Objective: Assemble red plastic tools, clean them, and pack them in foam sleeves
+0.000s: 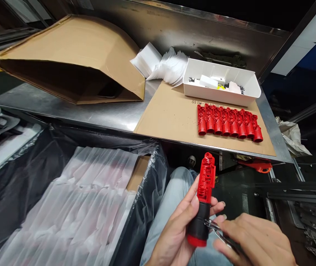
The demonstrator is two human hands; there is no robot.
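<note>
My left hand (178, 225) is wrapped round a red plastic part (206, 181) with a black sleeve round its lower half and a red end at the bottom. The part stands nearly upright above my lap. From the right, my right hand (254, 240) grips a slim metal tool with two arms (219, 233); its tip meets the side of the black section. My palm hides the tool's rear end. Several similar red plastic parts (226, 122), without black sleeves, lie side by side in a row on a cardboard sheet (169, 114) on the metal bench.
A white bin (221, 92) with small pieces stands behind the red parts, beside white sleeves (171, 66). An open cardboard box (72, 51) lies at the bench's left. Below, a black-lined crate (151, 184) holds rows of wrapped items (91, 195). Orange-handled scissors (263, 167) are under the bench edge.
</note>
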